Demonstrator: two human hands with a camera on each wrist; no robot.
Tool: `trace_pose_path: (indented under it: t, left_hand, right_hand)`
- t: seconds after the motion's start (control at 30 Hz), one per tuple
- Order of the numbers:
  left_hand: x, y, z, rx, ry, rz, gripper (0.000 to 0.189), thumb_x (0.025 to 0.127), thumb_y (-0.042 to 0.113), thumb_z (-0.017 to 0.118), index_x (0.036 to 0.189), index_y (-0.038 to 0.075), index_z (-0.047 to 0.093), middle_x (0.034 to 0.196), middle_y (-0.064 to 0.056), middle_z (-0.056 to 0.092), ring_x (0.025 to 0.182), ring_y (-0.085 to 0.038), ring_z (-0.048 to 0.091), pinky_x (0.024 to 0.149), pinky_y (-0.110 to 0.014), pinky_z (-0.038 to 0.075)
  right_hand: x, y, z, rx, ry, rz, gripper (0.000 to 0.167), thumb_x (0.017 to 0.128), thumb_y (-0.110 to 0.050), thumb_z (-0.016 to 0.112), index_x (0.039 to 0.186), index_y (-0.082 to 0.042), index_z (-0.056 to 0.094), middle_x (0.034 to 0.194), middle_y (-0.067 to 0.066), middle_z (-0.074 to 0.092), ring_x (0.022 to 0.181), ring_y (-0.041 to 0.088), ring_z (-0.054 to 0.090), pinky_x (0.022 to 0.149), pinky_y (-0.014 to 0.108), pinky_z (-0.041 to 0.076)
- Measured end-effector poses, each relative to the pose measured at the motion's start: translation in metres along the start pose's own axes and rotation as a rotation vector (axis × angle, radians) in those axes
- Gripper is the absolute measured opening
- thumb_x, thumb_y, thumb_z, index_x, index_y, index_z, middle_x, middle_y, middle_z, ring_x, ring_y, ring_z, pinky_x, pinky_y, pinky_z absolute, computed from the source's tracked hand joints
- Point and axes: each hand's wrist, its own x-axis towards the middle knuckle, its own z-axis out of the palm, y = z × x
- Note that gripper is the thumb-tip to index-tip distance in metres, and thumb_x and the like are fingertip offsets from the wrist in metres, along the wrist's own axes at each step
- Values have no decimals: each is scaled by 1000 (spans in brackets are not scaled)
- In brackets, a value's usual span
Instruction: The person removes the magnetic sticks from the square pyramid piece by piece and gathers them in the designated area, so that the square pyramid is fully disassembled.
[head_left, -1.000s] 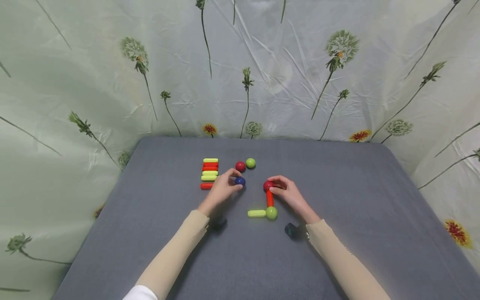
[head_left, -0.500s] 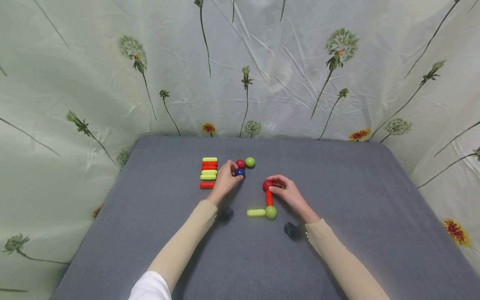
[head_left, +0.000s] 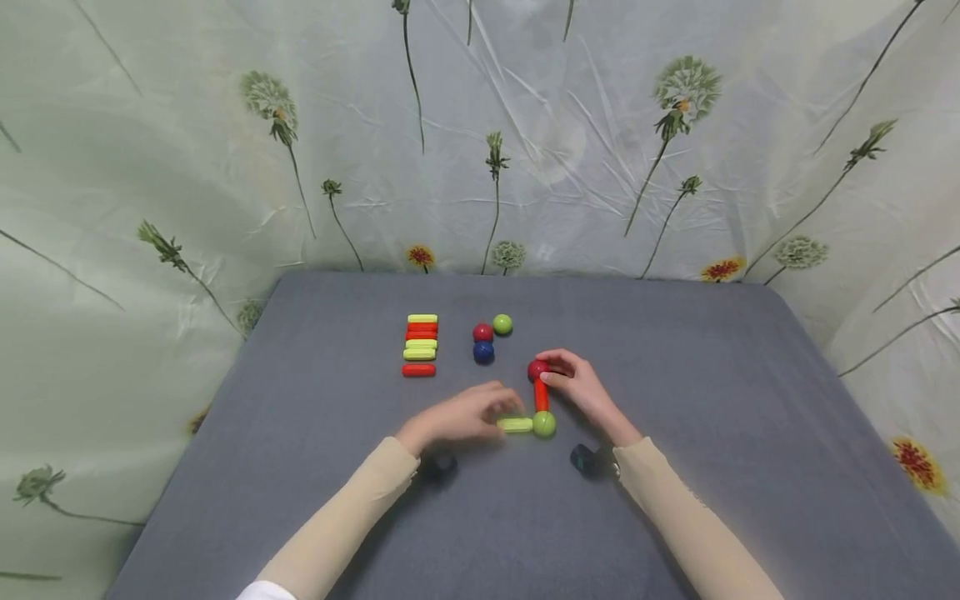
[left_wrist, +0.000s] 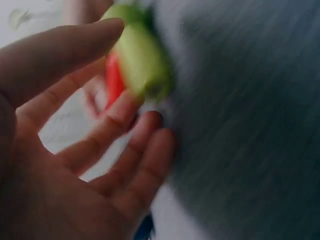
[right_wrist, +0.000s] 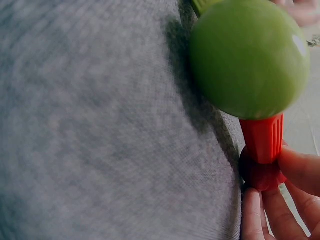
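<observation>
My right hand [head_left: 581,387] pinches a red ball [head_left: 537,370] between thumb and fingers. From that ball a red rod [head_left: 541,396] runs to a green ball [head_left: 544,424], which also joins a yellow-green rod [head_left: 515,425] pointing left. My left hand [head_left: 468,412], slightly blurred, hovers by the free end of this rod with its fingers loosely bent and nothing in its grip. In the left wrist view the yellow-green rod [left_wrist: 145,62] shows beyond the spread thumb and fingers. The right wrist view has the green ball [right_wrist: 250,57] close up, with the red rod [right_wrist: 262,137] below it.
A loose red ball [head_left: 483,332], a green ball [head_left: 502,324] and a blue ball [head_left: 483,352] sit together farther back. Several yellow and red rods [head_left: 421,344] lie stacked in a column to their left. The grey table [head_left: 675,333] meets a flowered curtain [head_left: 570,167] behind.
My left hand has set the blue ball beside the loose red ball and let go. It has then come nearer, towards the yellow-green rod. The right hand has kept its hold.
</observation>
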Motion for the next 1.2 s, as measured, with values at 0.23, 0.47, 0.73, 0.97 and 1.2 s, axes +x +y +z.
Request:
trace_pose_path:
  t: [0.23, 0.47, 0.73, 0.97, 1.2]
  left_hand:
    - [8, 6, 17, 175, -31, 76, 40, 81, -2, 61, 115, 19, 64, 95, 7, 55, 84, -9, 49, 73, -23, 43]
    - [2, 9, 9, 188, 10, 31, 37, 81, 0, 63, 113, 18, 67, 97, 6, 57, 86, -10, 52, 75, -24, 46]
    - [-39, -22, -24, 147, 388, -88, 23, 76, -9, 67, 92, 7, 66, 88, -1, 64, 83, -17, 58, 78, -36, 50]
    - [-67, -49, -43, 227, 560, -204, 22, 71, -15, 67, 88, -1, 66, 86, -9, 59, 78, -25, 57, 70, -39, 50]
    - [-67, -56, -46, 218, 615, -259, 18, 73, -15, 66, 85, -1, 64, 82, -10, 49, 73, -23, 49, 66, -37, 47]
  right_hand:
    - [0, 1, 2, 18, -20, -10, 34, 92, -6, 62, 125, 2, 56, 122, 20, 58, 112, 30, 54, 91, 30, 45]
    - [1, 1, 3, 17, 1, 15, 33, 91, -6, 63, 124, 0, 58, 120, 17, 59, 110, 28, 55, 94, 36, 45]
    - [-1, -2, 2, 9, 0, 32, 33, 92, -6, 62, 124, -1, 58, 121, 17, 58, 111, 29, 54, 95, 40, 44]
    - [-1, -4, 0, 17, -4, 39, 33, 92, -5, 61, 124, 0, 58, 121, 18, 58, 111, 29, 54, 94, 36, 45]
    - [-3, -5, 1, -17, 4, 27, 34, 91, -5, 62, 124, 0, 58, 121, 17, 59, 109, 29, 54, 92, 36, 46]
